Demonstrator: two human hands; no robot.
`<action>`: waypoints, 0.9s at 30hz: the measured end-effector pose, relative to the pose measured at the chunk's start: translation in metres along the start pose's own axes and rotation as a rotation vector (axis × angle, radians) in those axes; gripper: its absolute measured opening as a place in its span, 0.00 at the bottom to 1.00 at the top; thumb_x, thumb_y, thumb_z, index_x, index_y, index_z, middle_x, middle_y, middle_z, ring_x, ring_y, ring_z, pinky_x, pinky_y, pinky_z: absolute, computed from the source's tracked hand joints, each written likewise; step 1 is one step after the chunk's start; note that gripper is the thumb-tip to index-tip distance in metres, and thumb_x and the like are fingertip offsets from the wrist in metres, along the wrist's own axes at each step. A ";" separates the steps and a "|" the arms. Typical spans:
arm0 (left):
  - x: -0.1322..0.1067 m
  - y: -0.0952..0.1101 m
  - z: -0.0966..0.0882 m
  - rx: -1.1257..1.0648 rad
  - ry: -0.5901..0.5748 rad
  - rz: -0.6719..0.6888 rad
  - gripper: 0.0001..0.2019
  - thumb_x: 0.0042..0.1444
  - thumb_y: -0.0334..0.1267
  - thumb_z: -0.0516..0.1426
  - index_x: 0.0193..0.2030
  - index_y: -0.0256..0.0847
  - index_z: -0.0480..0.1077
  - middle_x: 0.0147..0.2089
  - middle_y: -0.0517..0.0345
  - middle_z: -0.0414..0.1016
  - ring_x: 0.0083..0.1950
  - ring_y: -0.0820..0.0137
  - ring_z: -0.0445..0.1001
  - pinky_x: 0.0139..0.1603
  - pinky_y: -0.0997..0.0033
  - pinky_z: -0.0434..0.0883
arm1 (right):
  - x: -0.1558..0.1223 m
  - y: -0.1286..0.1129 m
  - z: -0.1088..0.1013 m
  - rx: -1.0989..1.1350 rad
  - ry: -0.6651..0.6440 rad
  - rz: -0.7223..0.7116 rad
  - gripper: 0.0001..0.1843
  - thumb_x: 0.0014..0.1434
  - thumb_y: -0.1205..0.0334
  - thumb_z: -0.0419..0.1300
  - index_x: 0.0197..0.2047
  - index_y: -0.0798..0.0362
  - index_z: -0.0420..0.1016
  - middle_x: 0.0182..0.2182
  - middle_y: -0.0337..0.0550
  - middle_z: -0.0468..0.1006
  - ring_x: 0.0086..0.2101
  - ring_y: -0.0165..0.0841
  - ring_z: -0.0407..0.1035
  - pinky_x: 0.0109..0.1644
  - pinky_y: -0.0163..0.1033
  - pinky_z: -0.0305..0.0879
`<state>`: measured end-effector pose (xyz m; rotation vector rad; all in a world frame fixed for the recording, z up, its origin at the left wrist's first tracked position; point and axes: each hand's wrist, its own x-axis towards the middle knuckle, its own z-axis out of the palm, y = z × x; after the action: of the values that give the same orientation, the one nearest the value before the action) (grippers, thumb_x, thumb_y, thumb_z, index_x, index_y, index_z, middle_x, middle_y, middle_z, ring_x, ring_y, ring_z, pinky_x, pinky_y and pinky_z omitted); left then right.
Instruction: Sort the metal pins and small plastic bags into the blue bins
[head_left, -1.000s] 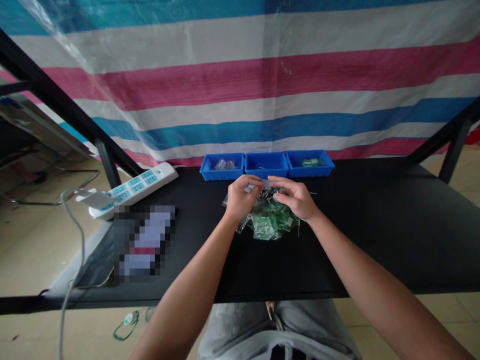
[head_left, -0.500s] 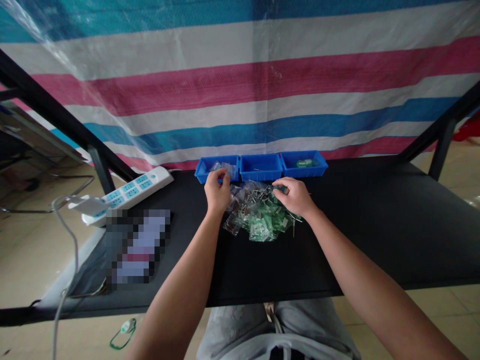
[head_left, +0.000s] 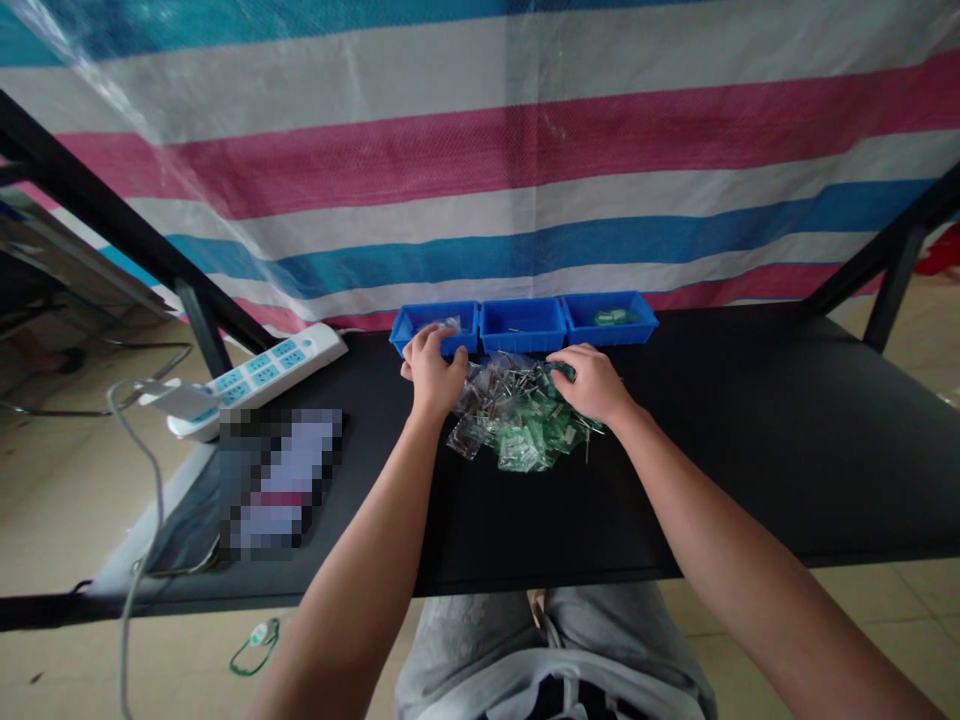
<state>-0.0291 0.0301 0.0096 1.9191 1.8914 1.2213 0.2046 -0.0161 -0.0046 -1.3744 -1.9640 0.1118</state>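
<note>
A heap of small clear and green plastic bags [head_left: 517,425] with metal pins lies on the black table [head_left: 750,440]. My left hand [head_left: 433,372] hovers at the front edge of the left blue bin [head_left: 420,322], fingers apart, with a clear bag [head_left: 448,323] lying in the bin just beyond them. My right hand [head_left: 592,382] rests knuckles up on the right side of the heap, fingers bent down and pinching a small green bag [head_left: 564,371]. The middle blue bin [head_left: 522,325] and the right blue bin [head_left: 611,318] stand side by side behind the heap.
A white power strip [head_left: 259,375] with a plug and grey cable lies at the table's left. A blurred flat object [head_left: 279,482] sits near the left front. A striped tarp [head_left: 480,160] hangs behind, and black frame bars [head_left: 112,215] slant at both sides.
My left hand carried a clear bag from the heap to the left bin and let it go there. My right hand dropped onto the heap's right side and pinched a bag.
</note>
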 end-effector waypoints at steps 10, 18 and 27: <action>-0.023 0.018 0.012 0.073 -0.307 0.332 0.18 0.55 0.29 0.51 0.48 0.48 0.74 0.54 0.52 0.72 0.57 0.55 0.63 0.55 0.48 0.60 | 0.001 0.001 0.013 -0.120 -0.078 -0.053 0.18 0.62 0.63 0.52 0.51 0.55 0.77 0.46 0.51 0.78 0.47 0.44 0.66 0.53 0.50 0.62; -0.027 0.016 0.013 0.143 -0.528 0.423 0.18 0.56 0.39 0.55 0.54 0.49 0.72 0.65 0.47 0.60 0.64 0.49 0.57 0.60 0.39 0.57 | 0.004 0.002 0.025 -0.125 0.003 0.018 0.11 0.59 0.60 0.58 0.39 0.50 0.81 0.44 0.49 0.78 0.45 0.45 0.64 0.51 0.52 0.60; -0.016 0.007 0.002 0.155 -0.674 0.409 0.19 0.56 0.36 0.54 0.54 0.53 0.73 0.67 0.50 0.61 0.66 0.48 0.58 0.61 0.36 0.58 | 0.009 -0.005 0.017 0.077 0.022 0.030 0.07 0.54 0.65 0.61 0.25 0.52 0.75 0.35 0.46 0.81 0.40 0.39 0.72 0.50 0.46 0.61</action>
<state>-0.0196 0.0153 0.0062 2.4622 1.3084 0.3902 0.1893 -0.0053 -0.0103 -1.3506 -1.9016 0.1838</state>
